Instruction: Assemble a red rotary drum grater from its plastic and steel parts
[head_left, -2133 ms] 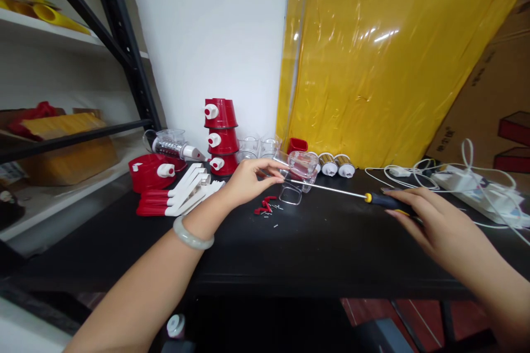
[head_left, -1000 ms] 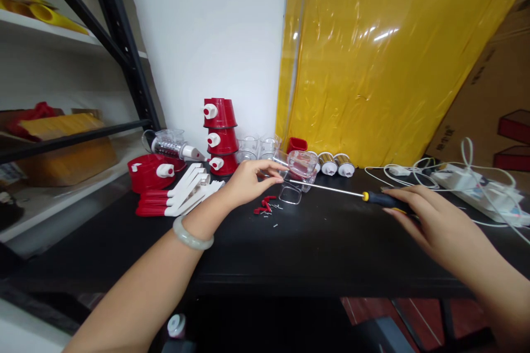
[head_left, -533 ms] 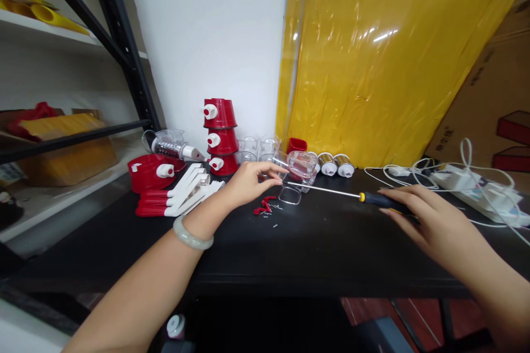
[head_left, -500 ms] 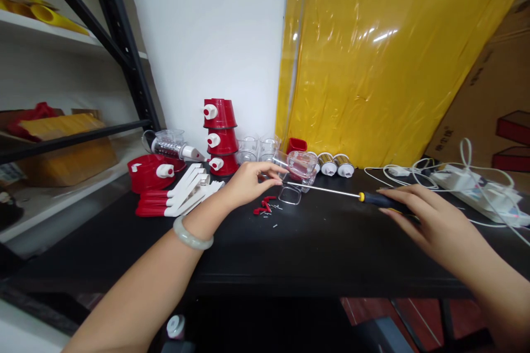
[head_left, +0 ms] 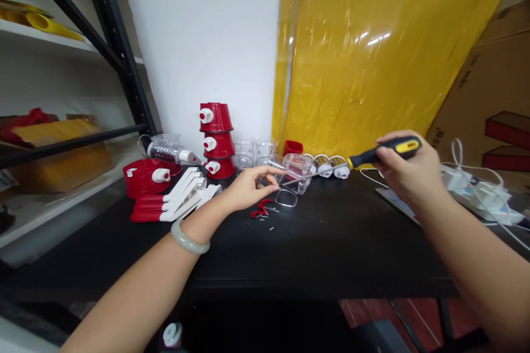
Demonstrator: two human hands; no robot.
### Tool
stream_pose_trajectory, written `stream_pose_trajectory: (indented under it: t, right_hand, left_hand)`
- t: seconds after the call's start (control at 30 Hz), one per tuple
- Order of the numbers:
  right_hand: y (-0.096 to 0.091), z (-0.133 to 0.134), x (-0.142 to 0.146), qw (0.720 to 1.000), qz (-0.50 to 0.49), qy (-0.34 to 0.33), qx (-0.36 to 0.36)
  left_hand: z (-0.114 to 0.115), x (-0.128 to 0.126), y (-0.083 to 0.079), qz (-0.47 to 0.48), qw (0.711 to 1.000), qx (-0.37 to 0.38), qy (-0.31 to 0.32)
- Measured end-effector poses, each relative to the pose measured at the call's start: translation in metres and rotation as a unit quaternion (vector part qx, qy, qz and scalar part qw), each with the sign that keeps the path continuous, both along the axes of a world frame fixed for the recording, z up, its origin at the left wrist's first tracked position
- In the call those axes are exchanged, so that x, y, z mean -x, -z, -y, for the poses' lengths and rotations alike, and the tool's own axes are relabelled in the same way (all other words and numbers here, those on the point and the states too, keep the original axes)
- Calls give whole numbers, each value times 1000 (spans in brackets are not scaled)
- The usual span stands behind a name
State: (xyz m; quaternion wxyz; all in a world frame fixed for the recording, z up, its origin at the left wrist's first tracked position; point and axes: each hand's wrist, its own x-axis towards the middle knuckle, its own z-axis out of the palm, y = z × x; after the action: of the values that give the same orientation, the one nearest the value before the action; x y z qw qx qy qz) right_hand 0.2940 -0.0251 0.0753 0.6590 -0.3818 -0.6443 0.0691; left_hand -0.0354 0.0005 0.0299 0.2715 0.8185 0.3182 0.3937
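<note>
My right hand (head_left: 408,168) grips the dark blue and yellow handle of a screwdriver (head_left: 317,175). Its long metal shaft slants down to the left. Beside the tip is my left hand (head_left: 254,185), thumb and fingertips drawn together in a pinch; whatever lies between them is too small to make out. Below these fingers, small red plastic parts (head_left: 260,209) and several loose screws (head_left: 271,228) lie on the black table (head_left: 323,253). A clear plastic frame-like piece (head_left: 286,198) rests just under the screwdriver tip, in front of a clear plastic housing (head_left: 298,164).
Stacked red bases (head_left: 217,144) with white knobs stand at the back, beside clear cups (head_left: 265,149). Red-and-white handles (head_left: 178,198) lie at left near another red base (head_left: 144,177). White-ended drums (head_left: 340,167) line the back. A phone (head_left: 397,204) and a power strip with cables (head_left: 484,193) are right.
My right hand has risen, tilting the screwdriver from nearly level to handle-high. The phone beneath it now shows. My left hand keeps its pinch near the tip.
</note>
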Motion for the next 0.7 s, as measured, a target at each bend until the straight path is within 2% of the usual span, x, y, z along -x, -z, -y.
stream_pose_trajectory:
  t: [0.07,0.13,0.23,0.33,0.43,0.53,0.7]
  right_hand:
    - [-19,-23,21,991,-99,-83,22]
    - [-38,-44,42,983,-130,-127,7]
    - [-64,-71,68,984,-101,-143,-18]
    - [-81,-85,87,984,-53,-170,-21]
    - [-85,-90,101,982,-30,-184,-18]
    - [-82,-92,107,985,-31,-166,-24]
    - [-81,-94,90,989,-84,-122,-27]
  left_hand:
    - [-1,-2,2,21,1000,21,10]
    - [-1,-3,5,49,998,44,24]
    - [-2,-5,8,90,992,79,41]
    - [-2,-7,12,109,989,95,41]
    - [-3,-8,16,102,990,95,36]
    - [-2,-7,17,63,995,80,20]
    - [2,1,6,-17,999,-6,-36]
